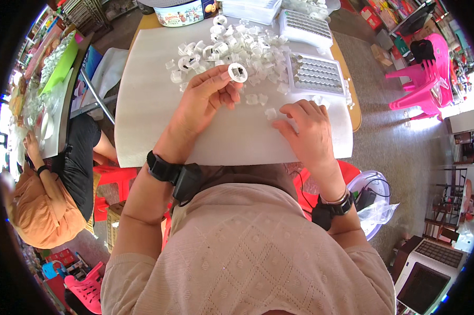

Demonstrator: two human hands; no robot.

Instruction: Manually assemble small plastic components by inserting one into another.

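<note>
My left hand (208, 94) is closed, thumb and fingers pinching a round white plastic part (237, 73) with a dark square centre, held above the table. Over the table to the right, my right hand (309, 128) has thumb and forefinger apart, and I see nothing between them. A small translucent plastic piece (270, 113) lies just beside its fingertips. Beyond both hands spreads a loose heap of white and translucent plastic pieces (247, 50), some round with dark centres. To the right of the heap, a white tray (344, 79) holds rows of small silvery pieces.
Behind that tray are more filled trays (305, 30). A transparent box (250, 10) and a printed tub (179, 14) stand at the far edge of the white-covered table (148, 105). At left a person in orange (48, 210) works at another table. Pink chairs (428, 76) stand right.
</note>
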